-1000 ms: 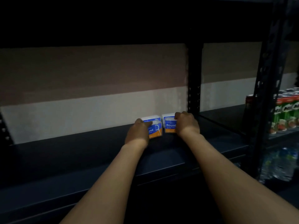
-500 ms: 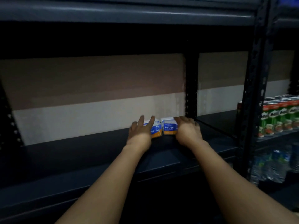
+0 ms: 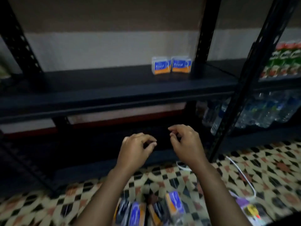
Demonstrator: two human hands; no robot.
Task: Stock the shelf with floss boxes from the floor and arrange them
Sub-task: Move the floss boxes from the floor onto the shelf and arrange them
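Two floss boxes (image 3: 171,65) stand at one o'clock on the shelf (image 3: 114,88); my fingers (image 3: 149,141) hang loosely curled, holding nothing, above the floor boxes (image 3: 138,212) awaiting stocking.

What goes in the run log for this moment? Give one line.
stage: between placements | shelf: two floss boxes side by side, upright | left hand: empty | right hand: empty | floor boxes: waiting

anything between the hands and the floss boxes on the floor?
Nothing visible. The left hand and right hand hang empty above the floss boxes lying on the tiled floor, with only open space below them. The white cable lies off to the right, clear of that path.
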